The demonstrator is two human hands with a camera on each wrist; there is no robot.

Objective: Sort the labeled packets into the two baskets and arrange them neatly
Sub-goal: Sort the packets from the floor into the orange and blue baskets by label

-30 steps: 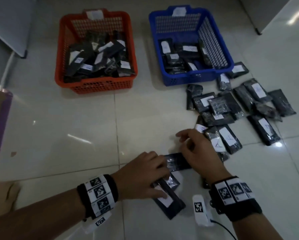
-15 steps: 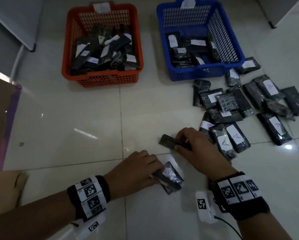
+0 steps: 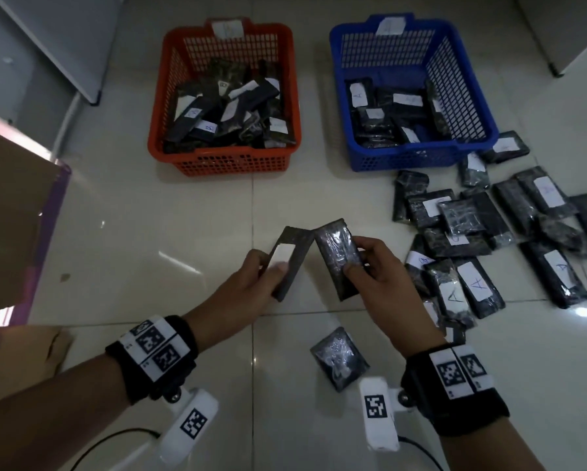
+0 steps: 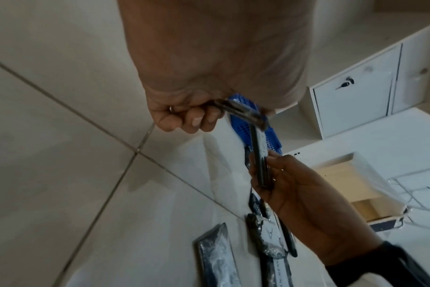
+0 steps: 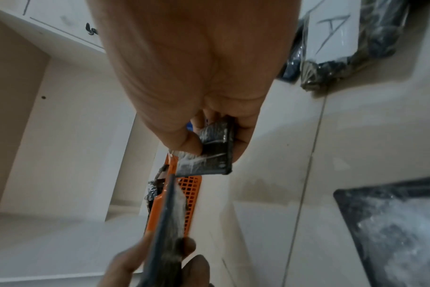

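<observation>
My left hand [image 3: 261, 273] holds a black packet [image 3: 290, 256] with a white label facing up, thumb on the label. My right hand [image 3: 367, 263] pinches a second black packet [image 3: 339, 256] showing its shiny unlabelled side; the two packets' top corners touch above the floor. In the right wrist view this packet [image 5: 214, 147] sits between thumb and fingers. An orange basket [image 3: 224, 161] of B-labelled packets stands at the back left, a blue basket [image 3: 414, 158] of A-labelled packets at the back right. One loose packet [image 3: 339, 362] lies on the floor below my hands.
Several loose black packets [image 3: 482, 239], some marked A, lie scattered on the tiled floor right of my hands and beside the blue basket. A cardboard box [image 3: 13, 212] stands at the left edge. White cabinets [image 4: 356, 93] line the room.
Both hands have lifted off the floor, each with a packet, and brought them together in front of me. One packet stays on the floor below. The head view shifted slightly.
</observation>
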